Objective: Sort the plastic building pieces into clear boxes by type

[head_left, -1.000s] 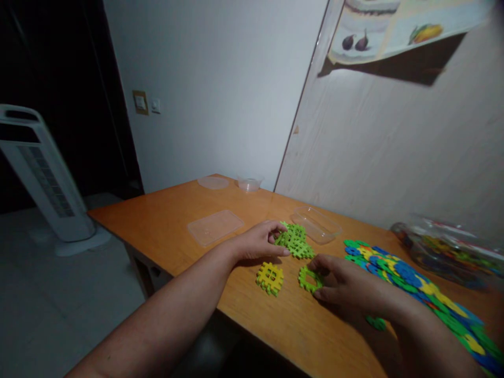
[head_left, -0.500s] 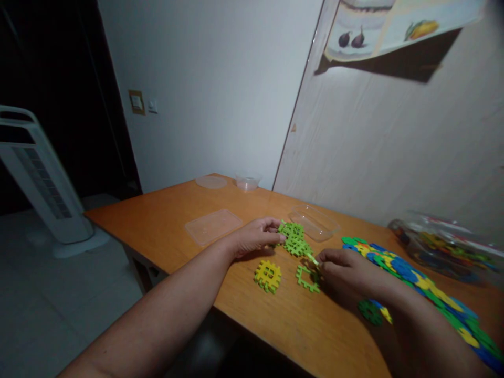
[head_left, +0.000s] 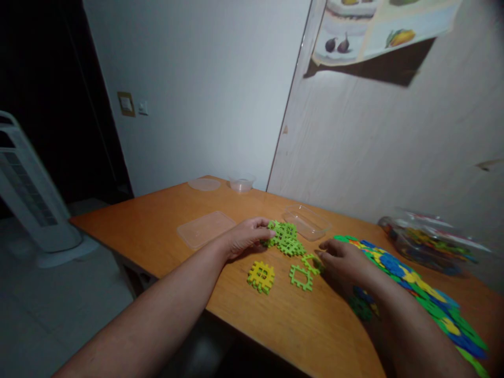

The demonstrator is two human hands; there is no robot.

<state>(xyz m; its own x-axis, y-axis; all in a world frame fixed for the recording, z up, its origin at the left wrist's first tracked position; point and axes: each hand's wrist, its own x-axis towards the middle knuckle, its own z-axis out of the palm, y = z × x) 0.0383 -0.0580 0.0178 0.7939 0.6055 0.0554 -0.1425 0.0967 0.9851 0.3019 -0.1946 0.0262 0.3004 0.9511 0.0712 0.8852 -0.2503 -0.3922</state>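
Green block cluster (head_left: 285,239) sits mid-table, left hand (head_left: 244,237) curled on its 9 o'clock edge, gripping lightly. At 4 o'clock, right hand (head_left: 342,258) pinches a green piece (head_left: 313,262), fingers nearly closed. Risk: a skewed push could split the cluster.

Two bare forearms, without sleeves, watch, rings or gloves, extend into the dim frame, ending in the left hand (head_left: 244,237) and the right hand (head_left: 343,260), both uncovered.
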